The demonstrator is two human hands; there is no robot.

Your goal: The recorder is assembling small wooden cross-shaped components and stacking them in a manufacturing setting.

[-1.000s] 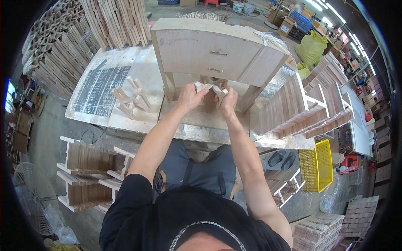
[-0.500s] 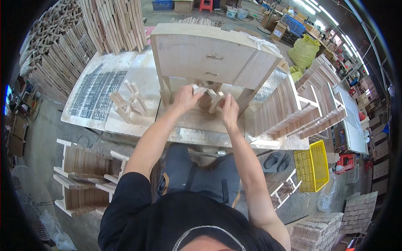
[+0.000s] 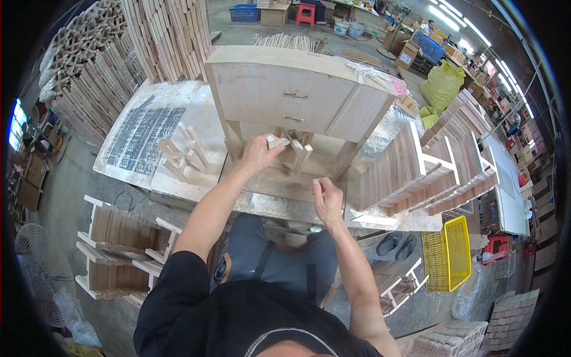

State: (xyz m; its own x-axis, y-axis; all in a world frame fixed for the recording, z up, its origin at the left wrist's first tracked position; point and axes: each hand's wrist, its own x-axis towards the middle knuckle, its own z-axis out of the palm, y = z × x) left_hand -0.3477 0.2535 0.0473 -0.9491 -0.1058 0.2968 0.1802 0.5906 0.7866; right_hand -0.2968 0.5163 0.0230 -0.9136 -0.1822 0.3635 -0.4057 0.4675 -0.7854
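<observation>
A pale wooden cabinet [image 3: 297, 95] with two drawer handles stands on the worktable [image 3: 196, 190] in front of me. My left hand [image 3: 259, 153] reaches under it and grips a small wooden piece [image 3: 277, 141] next to an upright wooden part [image 3: 300, 156] between the cabinet's legs. My right hand [image 3: 327, 199] hovers above the near table edge, pulled back from the cabinet, fingers curled; whether something small is pinched in it I cannot tell.
Loose wooden brackets [image 3: 181, 156] lie on the table at the left. Slatted wooden racks [image 3: 416, 172] stand at the right, stacked wood strips [image 3: 160, 35] behind, low racks [image 3: 119, 238] at my lower left, and a yellow basket [image 3: 446, 253] sits on the floor.
My right hand has come away from the parts under the cabinet and moved back toward me. My left hand has stayed under the cabinet with the small piece.
</observation>
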